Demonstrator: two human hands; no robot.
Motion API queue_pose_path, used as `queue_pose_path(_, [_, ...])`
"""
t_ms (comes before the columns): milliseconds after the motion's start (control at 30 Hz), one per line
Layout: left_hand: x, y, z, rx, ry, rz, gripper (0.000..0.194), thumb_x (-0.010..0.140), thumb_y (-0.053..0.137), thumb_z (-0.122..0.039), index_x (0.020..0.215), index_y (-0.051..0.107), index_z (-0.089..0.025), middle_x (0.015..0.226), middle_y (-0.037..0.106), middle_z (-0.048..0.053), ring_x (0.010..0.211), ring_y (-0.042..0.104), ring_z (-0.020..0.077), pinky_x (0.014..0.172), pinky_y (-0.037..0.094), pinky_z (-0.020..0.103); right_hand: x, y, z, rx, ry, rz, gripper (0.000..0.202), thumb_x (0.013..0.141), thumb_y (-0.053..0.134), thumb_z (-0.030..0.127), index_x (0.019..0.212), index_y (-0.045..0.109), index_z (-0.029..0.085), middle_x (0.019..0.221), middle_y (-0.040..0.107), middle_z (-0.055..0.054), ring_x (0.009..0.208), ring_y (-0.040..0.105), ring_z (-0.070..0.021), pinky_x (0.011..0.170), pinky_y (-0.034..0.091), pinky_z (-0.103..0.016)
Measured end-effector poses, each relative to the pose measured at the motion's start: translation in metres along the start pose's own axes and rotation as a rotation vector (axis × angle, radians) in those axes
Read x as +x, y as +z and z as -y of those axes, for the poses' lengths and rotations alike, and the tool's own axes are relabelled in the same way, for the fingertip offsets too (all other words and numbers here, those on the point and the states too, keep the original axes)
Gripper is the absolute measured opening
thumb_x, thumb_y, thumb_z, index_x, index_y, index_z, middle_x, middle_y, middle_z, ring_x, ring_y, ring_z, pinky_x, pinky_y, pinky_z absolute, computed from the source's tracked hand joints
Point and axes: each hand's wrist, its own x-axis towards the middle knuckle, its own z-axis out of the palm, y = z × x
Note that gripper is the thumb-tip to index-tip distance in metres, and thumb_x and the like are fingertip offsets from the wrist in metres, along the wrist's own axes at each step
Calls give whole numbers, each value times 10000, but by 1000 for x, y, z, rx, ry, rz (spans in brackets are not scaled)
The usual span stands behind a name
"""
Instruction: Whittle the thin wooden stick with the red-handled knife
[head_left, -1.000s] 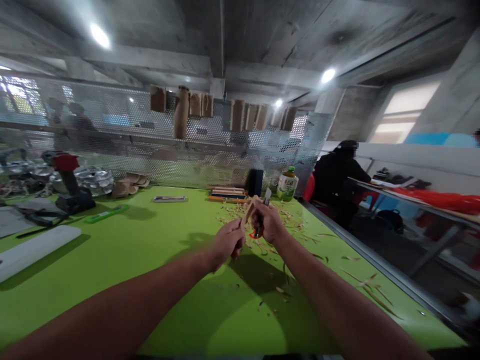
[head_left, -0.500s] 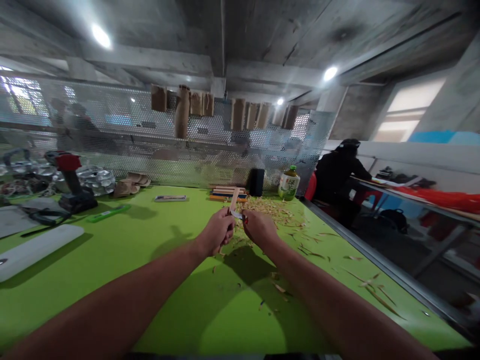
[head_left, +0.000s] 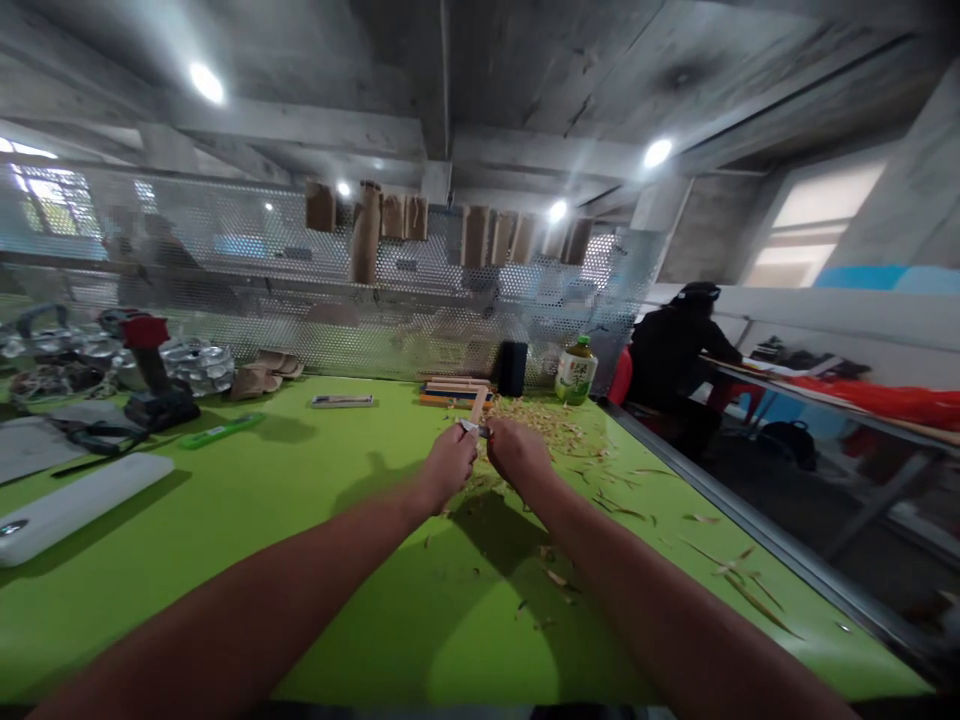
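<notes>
Over the green table, my left hand (head_left: 451,462) is closed around the lower end of a thin, pale wooden strip (head_left: 478,402), which slants up and away from me. Just to its right, my right hand (head_left: 519,452) is a closed fist around a small knife; its handle is hidden by the fingers. The short, shiny blade (head_left: 472,428) spans the small gap between the hands and lies against the strip. Beyond and beneath my right hand spreads a heap of curled wood shavings (head_left: 559,428).
Behind the hands lie stacked wooden strips (head_left: 454,388), a black block (head_left: 513,368) and a green-capped bottle (head_left: 576,370). At left are a cordless drill (head_left: 150,365), a bright green tool (head_left: 223,430) and a long white object (head_left: 86,507). A person (head_left: 679,350) sits at right.
My left hand has shifted slightly right with the wooden strip, whose far end now leans further right. My right hand stays nearly in place, and the knife remains between the hands.
</notes>
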Motion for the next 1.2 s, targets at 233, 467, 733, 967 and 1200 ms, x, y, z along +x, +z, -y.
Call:
queue_pose_path(233, [-4, 17, 0, 15, -7, -53, 99, 903, 446, -295, 882, 474, -202, 553, 319, -87, 395, 244, 49, 411, 167, 174, 4, 4, -15, -19, 13, -36, 292, 939, 370, 236, 988, 652, 183, 936, 701, -107, 860, 641, -183, 703, 385, -245])
queue_pose_path(467, [-11, 20, -13, 20, -50, -80, 93, 910, 429, -272, 859, 464, -203, 559, 320, -81, 403, 246, 61, 417, 156, 194, 8, 9, -15, 2, -14, -42, 307, 931, 375, 264, 992, 668, 193, 928, 701, -104, 865, 639, -192, 725, 394, -257])
queue_pose_path(733, [-81, 46, 21, 53, -138, 165, 126, 889, 493, -312, 818, 505, -208, 591, 407, -52, 442, 287, 72, 409, 193, 208, 14, -8, -108, 98, 605, -52, 401, 925, 337, 244, 1109, 675, 131, 1038, 684, -193, 920, 654, -259, 690, 430, -297])
queue_pose_path(967, [-54, 15, -11, -154, -145, 128, 156, 926, 411, -319, 1009, 478, -204, 579, 379, -89, 388, 268, 49, 368, 211, 164, 23, 0, -82, 160, 452, -161, 361, 917, 399, 309, 1114, 689, 220, 985, 707, -133, 884, 657, -232, 693, 417, -278])
queue_pose_path(1200, [-16, -12, 8, -47, 25, 41, 227, 872, 455, -272, 1074, 486, -174, 585, 485, -65, 396, 407, 67, 376, 345, 170, 4, 3, -31, 165, 142, -135, 351, 850, 467, 244, 1125, 682, 278, 961, 727, -59, 855, 646, -203, 693, 400, -245])
